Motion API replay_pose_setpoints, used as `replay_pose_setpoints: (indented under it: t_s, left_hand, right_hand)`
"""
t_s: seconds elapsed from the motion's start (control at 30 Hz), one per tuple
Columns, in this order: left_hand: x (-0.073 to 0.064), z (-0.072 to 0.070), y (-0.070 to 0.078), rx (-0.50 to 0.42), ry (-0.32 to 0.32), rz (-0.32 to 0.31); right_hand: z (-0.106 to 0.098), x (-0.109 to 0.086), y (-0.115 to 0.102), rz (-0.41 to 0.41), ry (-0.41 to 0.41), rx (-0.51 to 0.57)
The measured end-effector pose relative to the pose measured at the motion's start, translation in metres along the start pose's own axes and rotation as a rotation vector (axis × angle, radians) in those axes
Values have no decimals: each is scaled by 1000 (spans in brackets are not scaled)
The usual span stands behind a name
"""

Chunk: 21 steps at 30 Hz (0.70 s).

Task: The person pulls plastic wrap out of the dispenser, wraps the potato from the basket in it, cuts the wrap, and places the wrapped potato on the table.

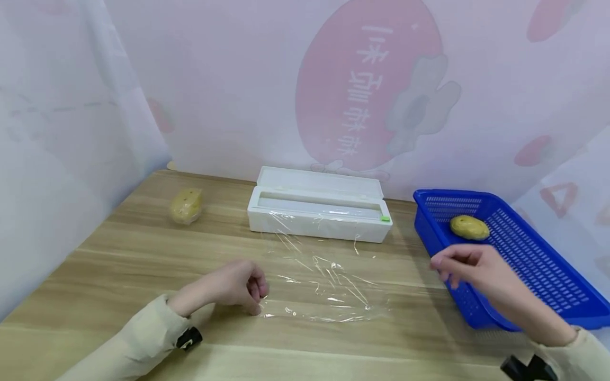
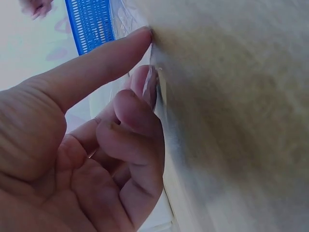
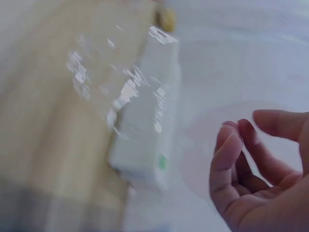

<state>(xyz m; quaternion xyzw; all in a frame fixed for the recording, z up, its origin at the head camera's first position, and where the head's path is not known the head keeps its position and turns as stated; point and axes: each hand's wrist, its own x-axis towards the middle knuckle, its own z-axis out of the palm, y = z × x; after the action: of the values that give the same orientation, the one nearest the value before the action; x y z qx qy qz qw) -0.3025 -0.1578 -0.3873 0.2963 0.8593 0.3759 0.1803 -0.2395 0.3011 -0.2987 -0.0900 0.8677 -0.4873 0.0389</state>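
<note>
A sheet of clear cling film [image 1: 329, 286] stretches over the front of a white cling film box [image 1: 319, 227] and lies wrinkled on the wooden table. At the film's near left corner is my left hand [image 1: 233, 288], its thumb and fingertips low against the tabletop. In the left wrist view, a gap shows between the thumb [image 2: 106, 65] and the bent fingers. My right hand [image 1: 476, 270] hovers beside the blue basket, fingers loosely curled. The right wrist view shows nothing in that hand [image 3: 265, 179].
A potato [image 1: 469, 227] lies in the blue plastic basket [image 1: 548, 254] on the right. Another potato [image 1: 186, 206], which looks wrapped in clear film, sits at the back left of the table. The box's lid [image 1: 319, 181] stands raised. Printed cloth [image 1: 229, 79] hangs behind.
</note>
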Motion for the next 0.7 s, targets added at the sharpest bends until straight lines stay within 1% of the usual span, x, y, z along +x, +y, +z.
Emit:
replay_pose_setpoints:
  t_s: [0.1, 0.2, 0.33, 0.4, 0.43, 0.53, 0.6, 0.7]
  left_hand:
    - [0, 1, -2, -8, -5, -1]
    - [1, 2, -3, -14, -7, 3]
    - [0, 1, -2, -8, 1, -5]
    - [-1, 2, -1, -5, 4, -11]
    - [-1, 2, 0, -2, 6, -16]
    - [-2, 4, 1, -6, 5, -30]
    - [-3, 5, 2, -6, 1, -31]
    - [-3, 7, 3, -5, -1, -26]
  right_hand:
    - [-23, 3, -5, -50, 108, -44]
    - [-48, 11, -1, -105, 174, -95]
    - [-83, 35, 13, -193, 140, -144]
    - [-101, 48, 23, -203, 113, -166]
    - [-110, 55, 29, -199, 101, -174]
    - [-131, 72, 49, -148, 86, -207]
    - [-141, 82, 65, -106, 77, -204]
    - [-150, 94, 90, -26, 79, -242]
